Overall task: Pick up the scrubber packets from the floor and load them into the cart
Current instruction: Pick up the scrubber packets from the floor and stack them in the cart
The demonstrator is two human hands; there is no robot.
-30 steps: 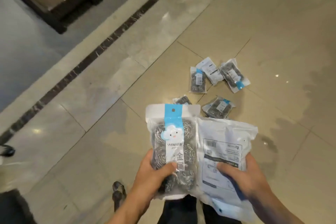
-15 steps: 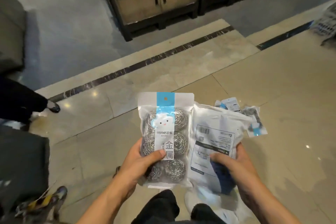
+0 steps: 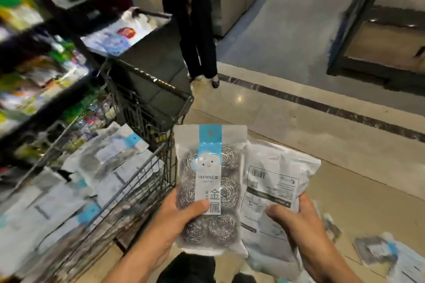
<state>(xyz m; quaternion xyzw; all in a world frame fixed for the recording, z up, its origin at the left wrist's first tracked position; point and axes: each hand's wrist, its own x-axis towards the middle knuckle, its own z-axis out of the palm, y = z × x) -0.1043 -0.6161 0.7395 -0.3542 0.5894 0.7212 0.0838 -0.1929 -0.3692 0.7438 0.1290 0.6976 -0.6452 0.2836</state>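
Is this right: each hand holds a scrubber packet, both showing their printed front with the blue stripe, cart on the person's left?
Not quite. The head view shows the left hand holding a packet front side out, with the blue stripe. The packet in the right hand shows its back, with a barcode and fine print. The cart is on the person's left, as you said.

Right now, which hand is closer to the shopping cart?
Left. The left hand, gripping the front-facing scrubber packet, sits just beside the wire shopping cart. The right hand, gripping the back-facing scrubber packet, is farther away on the other side.
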